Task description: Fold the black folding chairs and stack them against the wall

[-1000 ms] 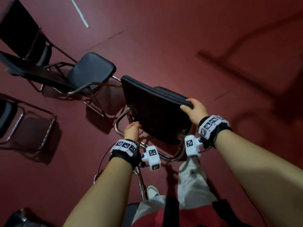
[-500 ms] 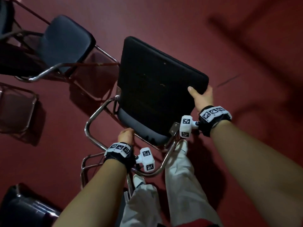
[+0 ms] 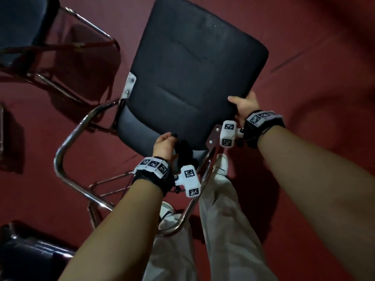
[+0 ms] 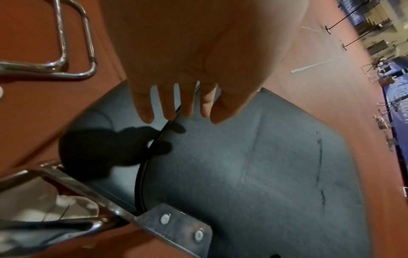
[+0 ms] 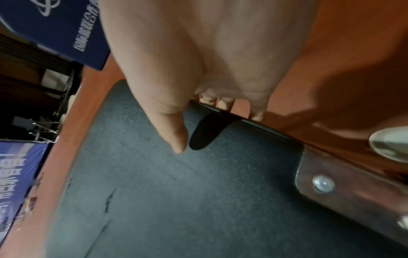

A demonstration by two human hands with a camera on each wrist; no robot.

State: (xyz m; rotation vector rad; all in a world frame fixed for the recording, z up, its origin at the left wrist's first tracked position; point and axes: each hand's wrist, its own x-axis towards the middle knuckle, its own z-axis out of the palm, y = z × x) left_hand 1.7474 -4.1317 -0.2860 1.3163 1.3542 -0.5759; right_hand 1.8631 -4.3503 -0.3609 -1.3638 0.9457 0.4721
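- Swinging the seat [image 3: 194,63] up flat toward the chrome frame [image 3: 67,151] now, way steeper than a second ago.
- Right hand [image 3: 244,107] clamped on its right edge, thumb on top.
- Left hand [image 3: 163,147] with straightish fingers at the near edge.
- Nearly folded, not at any wall yet.

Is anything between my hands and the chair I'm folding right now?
No. The right hand grips the seat's side edge, and the left hand is on the seat's near edge; nothing visible lies between.

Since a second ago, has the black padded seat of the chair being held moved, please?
Yes. The black padded seat has swung up toward its chrome tube frame, now showing its broad face; the right hand grips its edge.
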